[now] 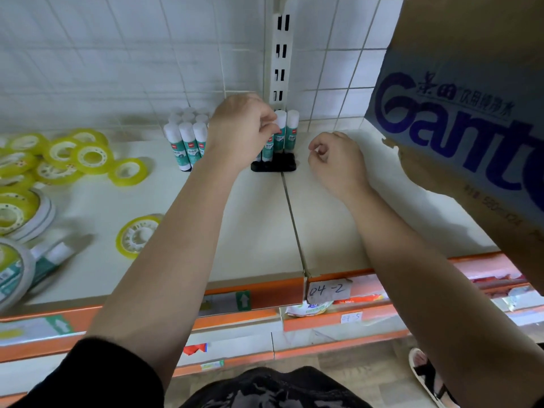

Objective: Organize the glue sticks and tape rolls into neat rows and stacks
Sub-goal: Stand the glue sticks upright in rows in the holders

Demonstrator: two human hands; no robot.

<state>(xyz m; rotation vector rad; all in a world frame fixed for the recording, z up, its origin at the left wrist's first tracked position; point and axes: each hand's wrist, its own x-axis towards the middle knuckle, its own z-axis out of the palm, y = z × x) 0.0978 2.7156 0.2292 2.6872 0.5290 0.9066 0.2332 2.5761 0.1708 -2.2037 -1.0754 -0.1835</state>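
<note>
The cardboard box (459,122) shows big blue letters "Gant". Down-left of the box, one shelf tag (328,290) reads "04-2", a lower tag (351,317) "04-5".

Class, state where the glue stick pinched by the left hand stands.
Head view, centre: the glue stick stands upright at the back of the shelf before the slotted post, left hand pinching its white cap, a second stick at its right.
</note>
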